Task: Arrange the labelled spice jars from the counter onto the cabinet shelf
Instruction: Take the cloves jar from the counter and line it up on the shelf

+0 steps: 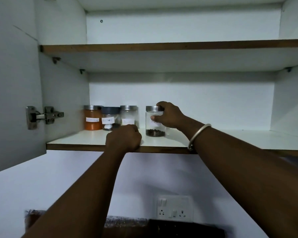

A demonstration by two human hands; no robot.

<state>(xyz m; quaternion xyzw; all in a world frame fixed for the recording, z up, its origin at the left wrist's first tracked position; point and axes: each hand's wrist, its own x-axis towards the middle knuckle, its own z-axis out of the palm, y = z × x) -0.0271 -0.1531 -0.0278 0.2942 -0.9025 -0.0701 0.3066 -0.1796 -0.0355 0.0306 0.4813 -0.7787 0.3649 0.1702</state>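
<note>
On the lower shelf (76,140) of the open wall cabinet, four labelled jars stand upright. Three form a close row at the back left:

1. orange jar (92,119), steel lid
2. blue-lidded jar (110,117), dark and white contents at the bottom
3. pale jar (129,115), steel lid

The dark-spice jar (154,127) stands apart, to the right of the row and nearer the front edge. It has a steel lid and a shallow layer of dark pieces at the bottom.

The right hand (169,117) grips this jar from the right side. One finger lies over the lid rim, and the thumb crosses the glass and covers part of the white label. A metal bangle (199,134) sits on the right wrist.

The left hand (123,140) rests at the front edge of the shelf, in front of the pale jar. Its fingers are curled into a closed fist, with nothing visible inside.

The upper shelf (162,45) sits above. A hinge (45,116) is fixed to the left cabinet wall, and a wall socket plate (175,208) is mounted below the cabinet
</note>
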